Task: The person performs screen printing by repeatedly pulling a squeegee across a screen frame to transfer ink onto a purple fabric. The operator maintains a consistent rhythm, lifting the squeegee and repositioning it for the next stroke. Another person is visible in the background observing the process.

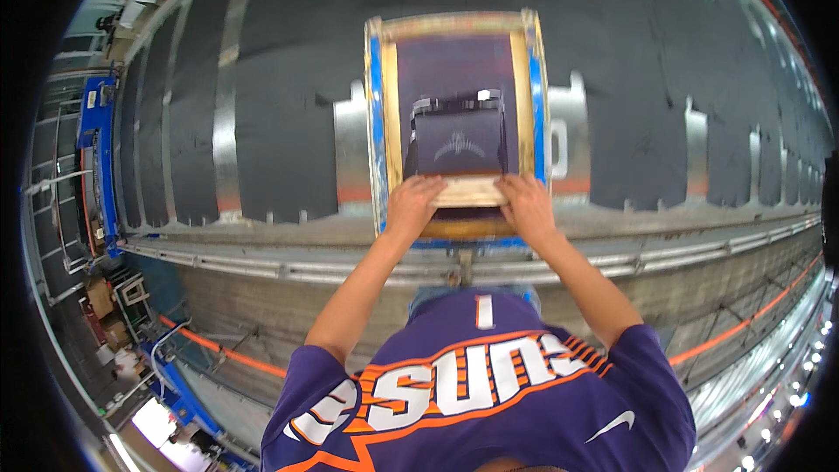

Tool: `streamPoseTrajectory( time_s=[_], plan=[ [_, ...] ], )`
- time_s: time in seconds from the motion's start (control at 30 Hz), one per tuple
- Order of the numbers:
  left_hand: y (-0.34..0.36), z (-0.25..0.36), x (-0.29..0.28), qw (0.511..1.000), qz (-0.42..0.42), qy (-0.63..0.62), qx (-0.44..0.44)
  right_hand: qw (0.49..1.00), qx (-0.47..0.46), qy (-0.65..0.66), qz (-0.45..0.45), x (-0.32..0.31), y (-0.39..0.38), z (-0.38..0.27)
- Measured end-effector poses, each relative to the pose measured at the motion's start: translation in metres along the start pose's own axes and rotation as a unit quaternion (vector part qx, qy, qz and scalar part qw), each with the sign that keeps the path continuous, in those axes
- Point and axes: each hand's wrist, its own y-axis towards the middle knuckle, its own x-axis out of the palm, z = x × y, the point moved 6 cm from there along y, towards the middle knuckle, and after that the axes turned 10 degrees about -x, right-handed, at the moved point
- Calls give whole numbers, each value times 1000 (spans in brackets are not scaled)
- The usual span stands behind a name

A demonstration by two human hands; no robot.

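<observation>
A wooden-rimmed printing screen (pixel 529 79) with blue tape along its outer sides lies on the long grey table in front of me. Its dark purple mesh (pixel 450 65) carries a darker patch of ink with a faint pale motif. Across the near part of the mesh is a wooden squeegee (pixel 468 192). My left hand (pixel 412 205) grips the squeegee's left end with curled fingers, and my right hand (pixel 524 205) grips its right end. The blade under the wood is hidden.
Dark fabric panels (pixel 288 122) lie in rows on the long table, left and right of the screen. A metal rail (pixel 629 258) runs along the near edge. Blue machinery (pixel 98 114) stands at the left, with cardboard boxes (pixel 100 297) below it and an orange rail (pixel 218 350) near the floor.
</observation>
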Motion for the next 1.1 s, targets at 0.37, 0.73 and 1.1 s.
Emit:
streamPoseTrajectory(
  time_s=[0.37,0.73,1.1],
  plan=[
    [144,-25,-5,996,-14,78,-41,998,35,-17,54,11,108,92],
    [-46,-15,34,998,53,18,-3,958,118,259,-15,43,-24,64],
    [-71,2,39,1000,22,11,-15,915,260,136,275,4,31,195]
  ],
)
